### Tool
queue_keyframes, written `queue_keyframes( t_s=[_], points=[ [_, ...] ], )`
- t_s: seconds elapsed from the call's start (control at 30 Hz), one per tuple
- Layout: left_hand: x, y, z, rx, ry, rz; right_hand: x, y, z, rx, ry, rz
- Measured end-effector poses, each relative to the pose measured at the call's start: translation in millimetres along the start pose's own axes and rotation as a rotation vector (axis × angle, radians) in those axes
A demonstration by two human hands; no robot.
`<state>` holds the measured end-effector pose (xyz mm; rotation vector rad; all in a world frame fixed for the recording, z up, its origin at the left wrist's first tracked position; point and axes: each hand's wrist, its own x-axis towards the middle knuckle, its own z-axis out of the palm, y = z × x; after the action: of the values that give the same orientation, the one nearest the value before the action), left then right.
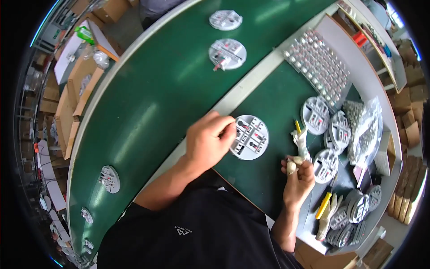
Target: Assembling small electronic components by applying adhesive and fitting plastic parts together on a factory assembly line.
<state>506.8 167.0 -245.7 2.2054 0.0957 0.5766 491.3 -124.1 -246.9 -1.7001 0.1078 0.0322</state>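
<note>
Directly in front of me is a round light-grey plastic plate (250,145) with slots and small black and red parts. My left hand (208,139) is closed at its left edge, thumb and forefinger pinching the rim. My right hand (299,181) is curled, with pale covers on the thumb and a fingertip. Its fingertips press together; whatever lies between them is too small to make out. Just beyond those fingers is a white-wrapped tool (301,141) with a yellow end. More round plates (315,115) lie to the right of it.
A clear tray of small round parts (318,65) stands at the far right. Beside the plates is a plastic bag of small metal pieces (365,134). A yellow-handled screwdriver (323,206) and stacked discs (340,235) lie near right. Left of a pale rail (251,87), a green belt (148,107) carries more plates.
</note>
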Motion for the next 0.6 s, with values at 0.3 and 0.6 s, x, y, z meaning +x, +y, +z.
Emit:
queue_keyframes(
  t_s=[0.3,0.6],
  points=[
    [-47,69,13,-0.283,-0.189,0.26,-24,-32,-19,0.315,-0.215,0.123],
    [-55,61,12,-0.435,-0.362,0.341,-44,-57,-3,0.165,-0.338,0.162]
  ],
)
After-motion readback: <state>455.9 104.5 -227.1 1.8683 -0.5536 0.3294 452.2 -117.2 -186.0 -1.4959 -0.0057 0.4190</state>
